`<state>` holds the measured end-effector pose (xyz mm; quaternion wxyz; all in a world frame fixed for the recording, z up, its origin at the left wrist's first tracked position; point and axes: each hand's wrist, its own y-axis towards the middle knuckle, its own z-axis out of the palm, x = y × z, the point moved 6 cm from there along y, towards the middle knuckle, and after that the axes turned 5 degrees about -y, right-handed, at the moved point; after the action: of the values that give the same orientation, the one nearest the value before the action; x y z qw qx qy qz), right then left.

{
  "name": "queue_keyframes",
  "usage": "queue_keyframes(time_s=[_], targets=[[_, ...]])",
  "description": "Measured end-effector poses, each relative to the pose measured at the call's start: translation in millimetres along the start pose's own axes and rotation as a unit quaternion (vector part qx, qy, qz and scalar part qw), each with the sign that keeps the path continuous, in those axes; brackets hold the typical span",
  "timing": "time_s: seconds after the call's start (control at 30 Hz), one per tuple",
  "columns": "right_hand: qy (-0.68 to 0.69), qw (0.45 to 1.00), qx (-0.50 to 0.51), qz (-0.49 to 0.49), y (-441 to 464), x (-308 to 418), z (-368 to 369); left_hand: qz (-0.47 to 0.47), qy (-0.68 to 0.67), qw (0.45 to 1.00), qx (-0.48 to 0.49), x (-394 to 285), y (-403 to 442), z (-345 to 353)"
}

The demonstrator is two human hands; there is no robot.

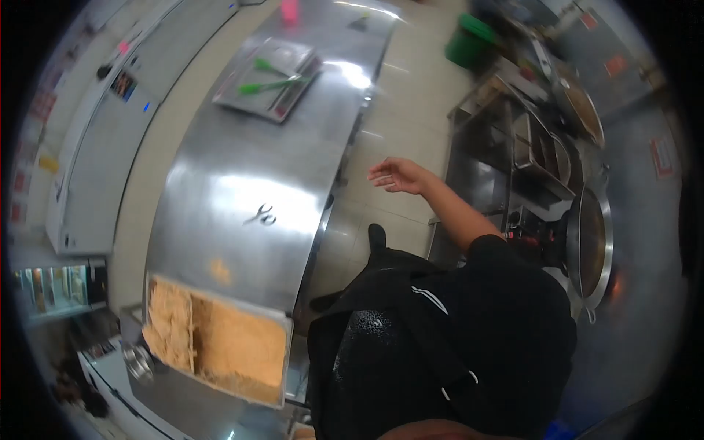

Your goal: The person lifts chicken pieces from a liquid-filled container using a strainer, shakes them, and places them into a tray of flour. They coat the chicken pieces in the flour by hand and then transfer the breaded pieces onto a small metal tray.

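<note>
My right hand (396, 176) is held out over the floor, beside the right edge of the long steel table (220, 154). Its fingers are apart and nothing is in them. Nowhere in the view does my left hand show. Dark-handled scissors (262, 215) lie on the table. A large tray (287, 359) at the table's near end holds orange-yellow powder (242, 341), with a clumped, coated heap (170, 323) in its left section. Toward the far end, a metal tray (280, 110) carries green-tipped tongs (264, 86).
A wide pan (591, 242) sits on the stove at right, another pan (581, 110) beyond it. A steel shelf unit (480, 158) stands right of the tiled floor (396, 132). Farther off is a green bin (470, 42). White cabinets (110, 147) line the left.
</note>
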<state>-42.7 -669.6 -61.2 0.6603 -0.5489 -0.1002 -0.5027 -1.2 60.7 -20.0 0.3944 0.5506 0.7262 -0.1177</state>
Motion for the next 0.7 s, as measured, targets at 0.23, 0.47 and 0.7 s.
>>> queue_keyframes(time_s=[0.23,0.47,0.7], targets=[[-0.084,0.97,-0.225,0.039,-6,-7,-169,0.065,-0.04,0.997,0.013,-168,31,115],[-0.376,0.841,-0.321,-0.217,-115,115,-199,0.093,-0.085,0.992,0.022,-317,95,204],[-0.398,0.535,-0.743,-0.054,-295,173,-305,0.255,-0.2,0.936,0.139,-474,178,447]])
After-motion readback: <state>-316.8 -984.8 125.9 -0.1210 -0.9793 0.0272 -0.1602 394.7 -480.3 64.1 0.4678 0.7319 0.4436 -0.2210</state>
